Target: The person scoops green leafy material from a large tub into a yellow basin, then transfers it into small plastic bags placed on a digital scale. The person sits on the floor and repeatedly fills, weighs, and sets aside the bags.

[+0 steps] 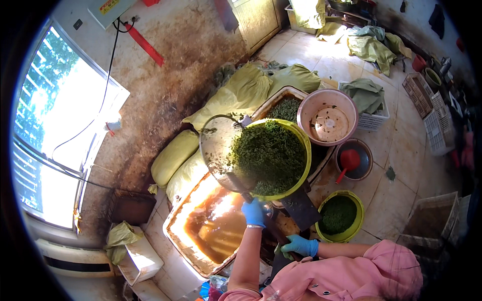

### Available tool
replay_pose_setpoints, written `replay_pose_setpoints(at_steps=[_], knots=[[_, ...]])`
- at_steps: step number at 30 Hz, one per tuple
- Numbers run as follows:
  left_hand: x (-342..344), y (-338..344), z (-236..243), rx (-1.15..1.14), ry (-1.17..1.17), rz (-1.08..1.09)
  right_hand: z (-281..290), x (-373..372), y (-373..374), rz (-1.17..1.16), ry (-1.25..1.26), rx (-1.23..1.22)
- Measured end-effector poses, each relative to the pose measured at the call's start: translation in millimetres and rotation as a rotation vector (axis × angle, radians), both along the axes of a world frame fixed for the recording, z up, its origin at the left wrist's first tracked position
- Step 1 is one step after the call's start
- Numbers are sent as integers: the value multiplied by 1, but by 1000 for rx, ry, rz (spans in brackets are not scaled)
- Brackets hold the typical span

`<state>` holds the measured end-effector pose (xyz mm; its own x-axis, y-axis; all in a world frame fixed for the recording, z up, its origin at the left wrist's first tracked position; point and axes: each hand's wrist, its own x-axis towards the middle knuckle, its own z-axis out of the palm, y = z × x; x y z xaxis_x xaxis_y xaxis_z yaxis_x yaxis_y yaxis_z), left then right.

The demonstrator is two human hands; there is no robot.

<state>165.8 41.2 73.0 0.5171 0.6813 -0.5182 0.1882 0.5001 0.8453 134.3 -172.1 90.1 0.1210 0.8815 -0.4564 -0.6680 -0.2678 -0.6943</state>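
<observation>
My left hand [254, 213], in a blue glove, is closed round the long dark handle [275, 231] of a large round mesh skimmer. Lower on that handle my right hand [299, 246], also blue-gloved, is wrapped round it near my body. The skimmer's pale mesh head [218, 153] has a metal rim and lies at the left side of a yellow basin [307, 150]. Heaped in this basin are small green grains or buds [271, 158], some scattered on the mesh. Whether the skimmer rests on the basin I cannot tell. Brown water fills a rectangular tub [168, 226] below left.
Beyond the yellow basin stand a pink basin [304, 118] and a tub of green material [286, 108]. Right of them, a round basin [369, 170] holds a red scoop [350, 159]. A smaller yellow-green tub [360, 213] sits near my right arm. Full sacks [175, 155] line the wall.
</observation>
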Motion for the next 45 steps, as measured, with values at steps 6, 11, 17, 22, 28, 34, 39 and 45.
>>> replay_pose_setpoints(at_steps=[6,11,17,22,28,34,39,45], knots=[[-10,29,-9,-82,-3,78,5,10,18,87,15,0],[-15,24,-11,-51,22,79,-3,5,19,116,44,-6],[-20,12,-6,119,37,68,-20,1,13,153,-9,15],[-16,-3,-2,318,17,23,-23,-9,10,80,30,54],[-20,0,-6,368,1,77,-41,-11,13,166,54,64],[-18,-12,26,300,-81,72,-19,-2,8,138,-82,53],[-15,-5,14,359,-99,35,-46,-17,13,113,-1,37],[-31,-5,0,434,86,95,-60,-23,16,162,1,85]])
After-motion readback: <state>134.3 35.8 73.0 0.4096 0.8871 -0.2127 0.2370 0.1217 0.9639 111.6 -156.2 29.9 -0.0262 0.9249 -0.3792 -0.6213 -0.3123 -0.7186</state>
